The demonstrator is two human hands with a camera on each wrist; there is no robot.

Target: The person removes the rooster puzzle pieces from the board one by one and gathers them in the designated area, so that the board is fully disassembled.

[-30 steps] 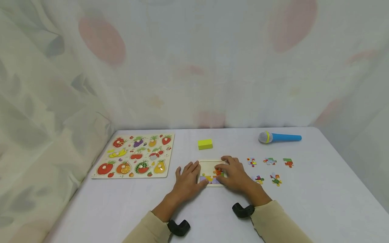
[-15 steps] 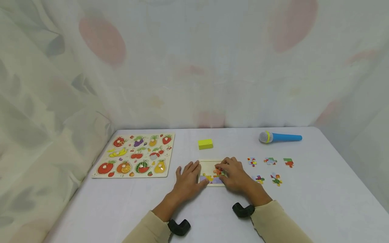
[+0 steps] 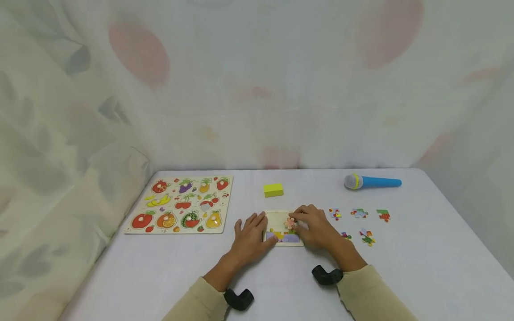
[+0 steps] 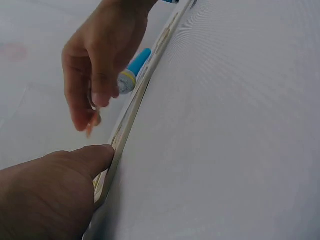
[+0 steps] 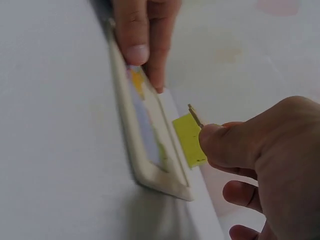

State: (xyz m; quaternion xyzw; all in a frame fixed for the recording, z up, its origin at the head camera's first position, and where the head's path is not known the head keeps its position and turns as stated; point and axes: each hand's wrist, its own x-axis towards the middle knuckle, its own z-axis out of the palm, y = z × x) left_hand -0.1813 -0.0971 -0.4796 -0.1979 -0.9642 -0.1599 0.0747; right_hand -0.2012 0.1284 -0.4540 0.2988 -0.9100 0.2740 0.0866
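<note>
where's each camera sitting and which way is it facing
Head: worn high, looking forward and down the table; both hands and sleeved forearms show, left hand beside the puzzle tray, right hand over it.
Left wrist: low behind the left hand, facing along the tray's edge toward the right hand and the toy microphone.
Right wrist: behind the right hand, facing the tray, the yellow block and left fingers.
All three share the tray and both hands.

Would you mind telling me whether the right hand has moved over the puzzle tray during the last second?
Yes. The right hand now pinches a piece lifted off the tray, its fingers curled rather than lying flat on it.
</note>
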